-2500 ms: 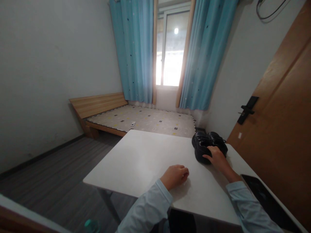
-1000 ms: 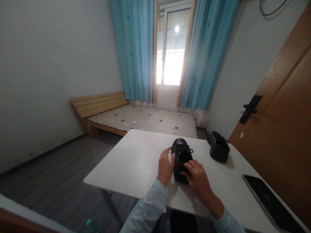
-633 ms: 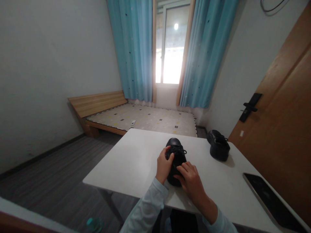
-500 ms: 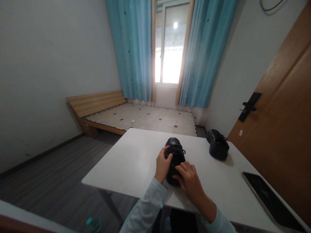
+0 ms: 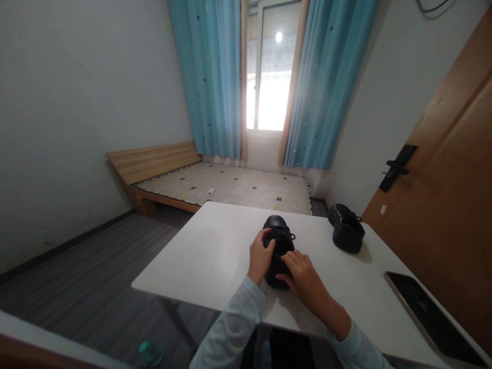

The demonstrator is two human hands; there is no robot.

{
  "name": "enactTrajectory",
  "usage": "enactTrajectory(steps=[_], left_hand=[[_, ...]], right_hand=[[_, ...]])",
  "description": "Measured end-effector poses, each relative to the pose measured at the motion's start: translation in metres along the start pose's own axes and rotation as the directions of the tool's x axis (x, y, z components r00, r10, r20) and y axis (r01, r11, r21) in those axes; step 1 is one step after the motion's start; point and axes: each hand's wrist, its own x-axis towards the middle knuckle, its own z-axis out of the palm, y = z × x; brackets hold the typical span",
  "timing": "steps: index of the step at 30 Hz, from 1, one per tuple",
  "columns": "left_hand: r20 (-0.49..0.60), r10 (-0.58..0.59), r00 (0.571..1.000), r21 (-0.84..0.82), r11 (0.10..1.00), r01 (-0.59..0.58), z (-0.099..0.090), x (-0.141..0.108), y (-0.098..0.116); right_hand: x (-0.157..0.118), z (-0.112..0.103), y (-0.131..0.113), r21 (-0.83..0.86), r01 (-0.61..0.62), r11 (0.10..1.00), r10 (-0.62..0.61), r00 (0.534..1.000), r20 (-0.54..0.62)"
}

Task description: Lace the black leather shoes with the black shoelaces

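Here's the black shoe (image 5: 286, 247) down on the tabletop (image 5: 215, 251), toe aimed at the window (image 5: 273, 92), heel nearest the person. The left hand (image 5: 260, 257) has its fingers closed round the side, probably for steadiness; the right hand (image 5: 303, 275) grips toward the heel, its exact pinch hard to make out. The other shoe (image 5: 347, 231) sits well apart, which presumably leaves both hands room.

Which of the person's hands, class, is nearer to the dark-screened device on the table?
The right hand: it holds a black shoe at the heel, left of the dark-screened device. The left hand is farther left, on that shoe's left side.
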Motion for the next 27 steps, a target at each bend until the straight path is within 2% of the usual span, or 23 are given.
enactTrajectory(steps=[5, 10, 13, 17, 20, 23, 27], left_hand=[[0.043, 0.010, 0.999, 0.060, 0.998, -0.013, -0.004, 0.003, 0.000], [0.241, 0.033, 0.970, 0.219, 0.972, -0.088, -0.023, 0.014, 0.013], [0.368, 0.038, 0.929, 0.304, 0.939, -0.159, -0.036, 0.027, 0.022], [0.432, 0.136, 0.892, 0.317, 0.903, -0.291, -0.040, 0.053, 0.030], [0.435, 0.230, 0.871, 0.250, 0.898, -0.362, -0.034, 0.070, 0.033], [0.421, 0.286, 0.861, 0.152, 0.913, -0.378, -0.024, 0.078, 0.029], [0.372, 0.301, 0.878, 0.051, 0.938, -0.343, -0.017, 0.078, 0.015]], right_hand=[[0.006, -0.012, 0.004, 0.041, -0.013, 0.999, 0.008, 0.992, 0.125], [0.018, -0.039, 0.016, 0.302, -0.062, 0.951, -0.014, 0.970, 0.244], [0.030, -0.056, 0.026, 0.395, -0.071, 0.916, -0.013, 0.978, 0.207], [0.049, -0.066, 0.045, 0.468, -0.078, 0.880, 0.037, 0.995, 0.097], [0.059, -0.058, 0.061, 0.487, -0.138, 0.862, 0.142, 0.989, 0.029], [0.064, -0.038, 0.075, 0.540, -0.172, 0.824, 0.225, 0.974, -0.032], [0.063, -0.013, 0.084, 0.630, -0.179, 0.756, 0.298, 0.951, -0.088]])
